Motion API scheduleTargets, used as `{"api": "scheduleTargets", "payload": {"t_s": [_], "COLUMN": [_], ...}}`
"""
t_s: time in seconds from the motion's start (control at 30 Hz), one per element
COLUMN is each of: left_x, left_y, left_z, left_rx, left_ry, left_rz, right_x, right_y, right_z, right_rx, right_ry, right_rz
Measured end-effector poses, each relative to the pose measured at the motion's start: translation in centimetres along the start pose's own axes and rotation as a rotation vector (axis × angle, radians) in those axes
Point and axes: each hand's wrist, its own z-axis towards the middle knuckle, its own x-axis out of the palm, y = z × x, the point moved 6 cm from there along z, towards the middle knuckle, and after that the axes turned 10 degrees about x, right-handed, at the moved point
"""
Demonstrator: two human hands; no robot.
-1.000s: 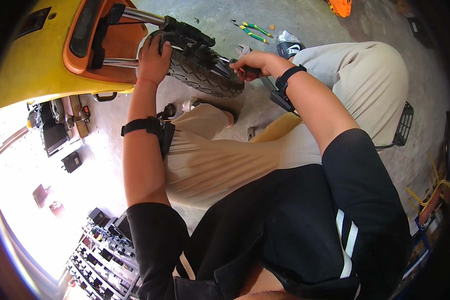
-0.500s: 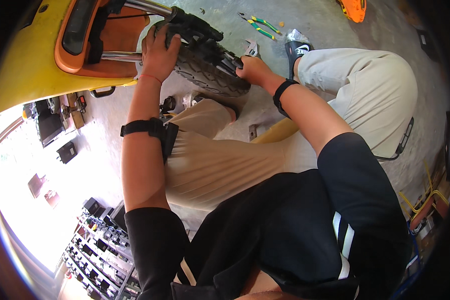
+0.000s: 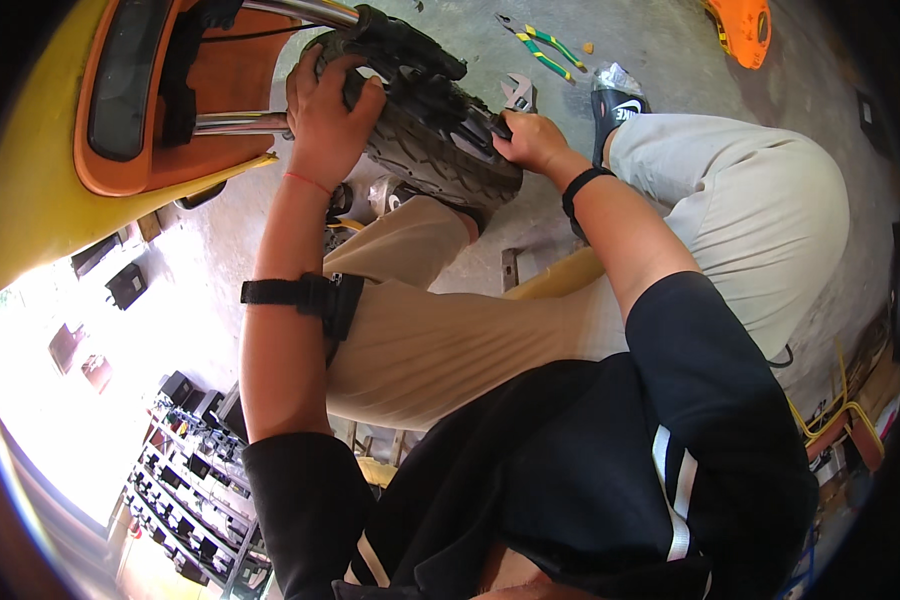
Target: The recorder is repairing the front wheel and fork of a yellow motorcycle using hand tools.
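The front wheel with its knobbly black tyre (image 3: 450,172) and dark fork (image 3: 410,75) reaches out from a yellow and orange scooter body (image 3: 110,170). My left hand (image 3: 332,118) curls over the tyre beside the fork, thumb and fingers bent round it. At the fork's lower end, my right hand (image 3: 538,141) is closed round a dark part; its fingers hide most of what they grip. The metal jaw of an adjustable wrench (image 3: 519,93) shows just beyond that hand. I cannot tell whether the hand touches it.
Green and yellow-handled pliers (image 3: 542,50) lie on the grey floor beyond my right hand. An orange object (image 3: 740,32) is at the far right. My knees and black sandal (image 3: 615,106) flank the wheel. A rack with black parts (image 3: 195,480) stands at lower left.
The view has shifted slightly, so scooter, wheel and tools sit a little differently in the picture. Both hands keep their places on the wheel and fork.
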Motion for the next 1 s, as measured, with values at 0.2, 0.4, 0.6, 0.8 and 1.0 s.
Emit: {"api": "scheduleTargets", "payload": {"t_s": [0.2, 0.4, 0.6, 0.8, 1.0], "left_x": [-0.1, -0.45, -0.56, -0.37, -0.61], "left_y": [-0.15, -0.38, -0.87, -0.54, -0.71], "left_z": [0.26, 0.36, 0.86, 0.57, 0.5], "left_rx": [0.014, 0.011, 0.021, 0.049, 0.075], "left_ry": [-0.014, -0.026, -0.016, -0.002, -0.031], "left_rz": [-0.071, -0.078, -0.078, -0.091, -0.092], "right_x": [0.31, -0.23, -0.46, 0.14, -0.02], "right_y": [-0.32, -0.31, -0.11, -0.46, -0.15], "right_z": [0.57, 1.03, 0.17, 0.41, 0.68], "right_rx": [-0.05, -0.072, 0.007, -0.025, -0.089], "right_ry": [0.011, 0.003, 0.049, 0.053, 0.034], "right_rz": [-0.01, -0.023, -0.037, 0.008, 0.008]}}
